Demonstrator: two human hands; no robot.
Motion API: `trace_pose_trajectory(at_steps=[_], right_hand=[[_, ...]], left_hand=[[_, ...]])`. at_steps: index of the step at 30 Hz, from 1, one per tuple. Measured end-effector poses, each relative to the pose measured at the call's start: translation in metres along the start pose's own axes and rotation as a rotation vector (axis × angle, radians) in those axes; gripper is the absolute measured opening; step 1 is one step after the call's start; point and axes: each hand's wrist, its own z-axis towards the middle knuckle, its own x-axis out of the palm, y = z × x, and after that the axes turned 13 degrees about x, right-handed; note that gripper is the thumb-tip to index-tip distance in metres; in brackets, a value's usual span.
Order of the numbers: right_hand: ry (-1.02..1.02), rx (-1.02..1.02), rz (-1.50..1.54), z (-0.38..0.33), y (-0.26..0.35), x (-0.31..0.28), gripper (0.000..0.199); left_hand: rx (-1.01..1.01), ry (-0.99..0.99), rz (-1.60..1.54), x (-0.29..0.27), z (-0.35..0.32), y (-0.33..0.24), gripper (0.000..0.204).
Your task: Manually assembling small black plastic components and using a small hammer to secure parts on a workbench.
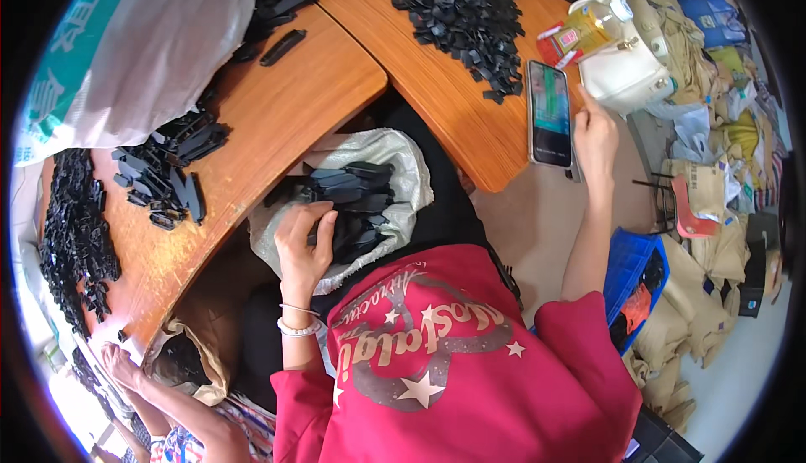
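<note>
From the head view, the left hand (304, 243) lies curled inside the mouth of a woven sack (395, 154) in the lap, fingers bent over a heap of long black plastic parts (353, 198) and closed on one of them; its fingertips are buried among the pieces, so how many it has hold of cannot be told; a bead bracelet (300, 327) circles that wrist; the right hand (594, 131) is raised at the table edge, fingers wrapped round the side of a smartphone (550, 114) held upright with its screen lit; the thumb is hidden behind the phone; a curved wooden table (311, 94) bends round the sack, with loose piles of small black parts (457, 10) on it and a second pile (164, 173) to the left, just beside a big white sack (126, 43); a cream handbag (625, 60) sits near the phone; a blue crate (638, 274) stands on the floor below the right forearm; another person's hand (122, 366) shows at the lower left, partly cut off by the rim
</note>
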Motion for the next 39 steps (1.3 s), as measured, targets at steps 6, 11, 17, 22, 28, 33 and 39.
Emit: trace_pose_trajectory(at_steps=[6,11,17,22,28,33,39], right_hand=[[0.578,0.163,1.184,-0.031,0.111,-0.009,0.037],[1.006,0.175,1.549,-0.088,0.216,0.032,0.036],[0.939,-0.098,1.072,-0.079,0.245,0.047,0.024],[0.081,-0.291,0.451,0.011,0.19,0.092,0.009],[0.162,-0.396,0.239,0.039,0.166,0.104,0.011],[0.161,-0.524,0.179,0.036,0.165,0.107,0.013],[-0.007,-0.636,0.186,0.025,0.157,0.103,0.008]], left_hand=[[-0.008,-0.097,-0.026,-0.009,0.045,-0.018,0.004],[-0.041,-0.004,-0.303,0.029,0.055,-0.04,0.076],[-0.495,-0.187,-0.596,0.029,0.051,-0.013,0.053],[-0.508,-0.349,-0.787,0.016,0.042,0.0,0.042],[-0.558,-0.38,-0.925,0.017,0.041,0.007,0.033],[-0.558,-0.369,-0.992,0.019,0.04,0.005,0.026],[-0.626,-0.361,-1.266,0.021,0.041,0.004,0.022]])
